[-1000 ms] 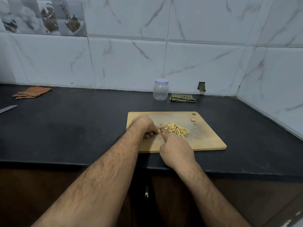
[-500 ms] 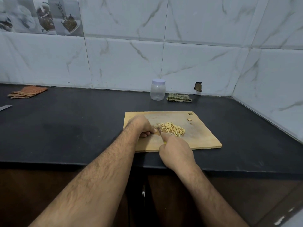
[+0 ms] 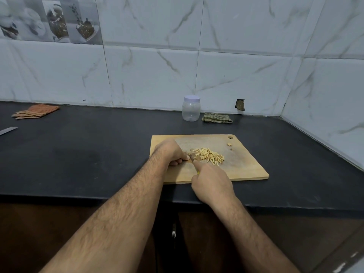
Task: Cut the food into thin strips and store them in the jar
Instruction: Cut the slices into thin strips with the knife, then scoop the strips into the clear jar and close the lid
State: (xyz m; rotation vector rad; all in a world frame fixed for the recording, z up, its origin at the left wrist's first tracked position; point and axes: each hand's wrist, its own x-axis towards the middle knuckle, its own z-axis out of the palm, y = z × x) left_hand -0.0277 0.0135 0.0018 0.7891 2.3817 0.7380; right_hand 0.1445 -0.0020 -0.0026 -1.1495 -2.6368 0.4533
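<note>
A small piece of food (image 3: 189, 155) sits on the wooden cutting board (image 3: 246, 166), pinched under the curled fingertips of the left hand (image 3: 169, 152), which rests on the board's left part. Against that piece, on its right, lies the blade of a small knife (image 3: 194, 162); the right hand (image 3: 211, 183) is curled round the handle, of which only a speck of yellow shows at the index finger, and the forefinger lies along the blade's back. Just right of the blade is a heap of pale thin strips (image 3: 209, 156), near the board's middle. Farther right, by the board's hanging hole, lie a few small whole pieces (image 3: 229, 144), well apart from the grip.

Beyond the board, straight past the hands and close to the wall, stands the clear plastic jar (image 3: 191, 110) with its white lid on. A folded green checked cloth (image 3: 216, 117) lies just right of it. The board rests near the front edge of a dark stone counter (image 3: 88, 154). Far to the left lie a folded orange cloth (image 3: 36, 111) and the tip of another knife blade (image 3: 8, 130) at the picture's edge. White marbled tiles (image 3: 157, 75) cover the back wall and the right-hand wall, meeting in a corner.
</note>
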